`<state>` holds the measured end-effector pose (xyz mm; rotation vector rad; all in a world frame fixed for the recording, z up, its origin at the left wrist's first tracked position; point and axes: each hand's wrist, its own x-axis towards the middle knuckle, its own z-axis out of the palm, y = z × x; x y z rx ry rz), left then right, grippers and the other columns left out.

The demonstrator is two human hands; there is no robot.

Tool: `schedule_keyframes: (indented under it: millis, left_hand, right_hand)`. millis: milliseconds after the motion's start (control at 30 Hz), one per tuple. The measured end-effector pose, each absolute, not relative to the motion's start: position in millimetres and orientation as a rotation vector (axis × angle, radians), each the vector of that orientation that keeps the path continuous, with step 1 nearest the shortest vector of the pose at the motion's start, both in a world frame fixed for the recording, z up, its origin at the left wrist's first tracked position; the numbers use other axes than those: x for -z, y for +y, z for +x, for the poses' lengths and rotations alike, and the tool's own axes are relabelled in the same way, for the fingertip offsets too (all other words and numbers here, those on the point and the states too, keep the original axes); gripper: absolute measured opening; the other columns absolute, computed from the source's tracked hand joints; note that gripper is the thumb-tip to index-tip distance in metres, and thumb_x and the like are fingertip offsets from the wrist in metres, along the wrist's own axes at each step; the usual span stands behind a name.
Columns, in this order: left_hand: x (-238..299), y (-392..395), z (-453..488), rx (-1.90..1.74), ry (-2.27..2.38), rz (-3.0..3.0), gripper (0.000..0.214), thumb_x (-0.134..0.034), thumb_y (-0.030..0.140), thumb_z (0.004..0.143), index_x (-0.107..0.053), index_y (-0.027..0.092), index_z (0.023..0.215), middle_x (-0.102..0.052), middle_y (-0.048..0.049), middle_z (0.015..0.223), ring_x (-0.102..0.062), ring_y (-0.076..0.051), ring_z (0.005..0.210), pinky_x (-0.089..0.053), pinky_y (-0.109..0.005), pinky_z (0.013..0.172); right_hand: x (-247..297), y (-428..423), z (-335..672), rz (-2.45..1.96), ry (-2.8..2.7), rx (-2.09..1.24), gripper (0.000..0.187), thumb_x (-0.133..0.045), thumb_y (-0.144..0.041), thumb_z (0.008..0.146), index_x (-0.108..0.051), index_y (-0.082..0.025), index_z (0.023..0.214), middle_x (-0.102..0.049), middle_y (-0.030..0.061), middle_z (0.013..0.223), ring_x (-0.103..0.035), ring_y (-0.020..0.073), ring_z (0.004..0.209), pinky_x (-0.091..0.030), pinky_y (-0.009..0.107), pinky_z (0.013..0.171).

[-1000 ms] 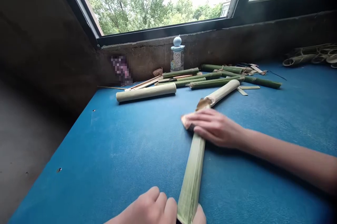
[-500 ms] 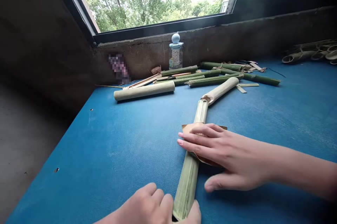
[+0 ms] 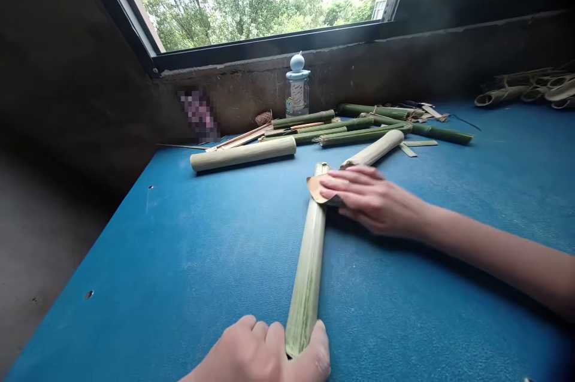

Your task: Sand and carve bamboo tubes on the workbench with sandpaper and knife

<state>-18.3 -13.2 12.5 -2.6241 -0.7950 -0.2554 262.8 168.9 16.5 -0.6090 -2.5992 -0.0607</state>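
Here, the right hand (image 3: 368, 199) is kept flat and closed over a folded brown sheet (image 3: 317, 189), which is pressed around the far end of a pale green bamboo pole (image 3: 306, 262). The pole's near end is gripped by the left hand (image 3: 256, 352), and the pole is laid on a blue desk (image 3: 135, 286). Just beyond the right hand, a peeled bamboo length (image 3: 372, 149) is lying, with a thicker pale bamboo length (image 3: 242, 153) off to the left. Farther back, green bamboo pieces (image 3: 359, 133) are scattered in front of a glass jar (image 3: 297, 91) with a blue lid
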Motion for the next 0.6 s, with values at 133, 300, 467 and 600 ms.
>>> schedule_keyframes:
  millis: [133, 300, 467, 600]
  left_hand:
    - [-18, -7, -15, 0.219, -0.747, -2.668, 0.024, -0.059, 0.036, 0.092, -0.060, 0.019, 0.109, -0.053, 0.0045, 0.053, -0.047, -0.015, 0.036, -0.041, -0.030, 0.035]
    - [-22, -6, -12, 0.255, -0.705, -2.638, 0.023, -0.051, 0.027, 0.093, -0.061, 0.019, 0.112, -0.051, 0.0045, 0.050, -0.045, -0.015, 0.035, -0.037, -0.029, 0.033]
    - [-25, -6, -12, 0.222, -0.735, -2.703, 0.026, -0.054, 0.026, 0.090, -0.059, 0.020, 0.115, -0.054, 0.0042, 0.053, -0.048, -0.016, 0.037, -0.041, -0.029, 0.036]
    - [-25, -6, -12, 0.211, -0.779, -2.755, 0.030, -0.057, 0.024, 0.088, -0.058, 0.018, 0.117, -0.055, 0.0039, 0.054, -0.049, -0.016, 0.039, -0.045, -0.030, 0.039]
  right_hand:
    - [-21, 133, 232, -0.316, -2.684, -0.277, 0.045, -0.039, -0.033, 0.104, -0.047, -0.009, 0.141, -0.053, 0.0185, 0.146, -0.040, 0.0243, 0.143, -0.035, 0.043, 0.117]
    - [-24, 106, 219, -0.199, -2.775, -0.043, 0.046, -0.039, -0.044, 0.104, -0.047, -0.025, 0.146, -0.063, 0.0081, 0.131, -0.051, 0.0230, 0.128, -0.034, 0.038, 0.106]
    - [-22, 143, 236, -0.619, -2.643, 0.196, 0.039, -0.045, -0.033, 0.103, -0.058, -0.021, 0.137, -0.068, 0.0112, 0.125, -0.059, 0.0264, 0.113, -0.034, 0.042, 0.100]
    - [-24, 152, 235, -0.733, -2.646, -0.181, 0.038, -0.038, -0.032, 0.104, -0.064, -0.019, 0.128, -0.060, 0.0111, 0.140, -0.047, 0.0313, 0.135, -0.028, 0.056, 0.114]
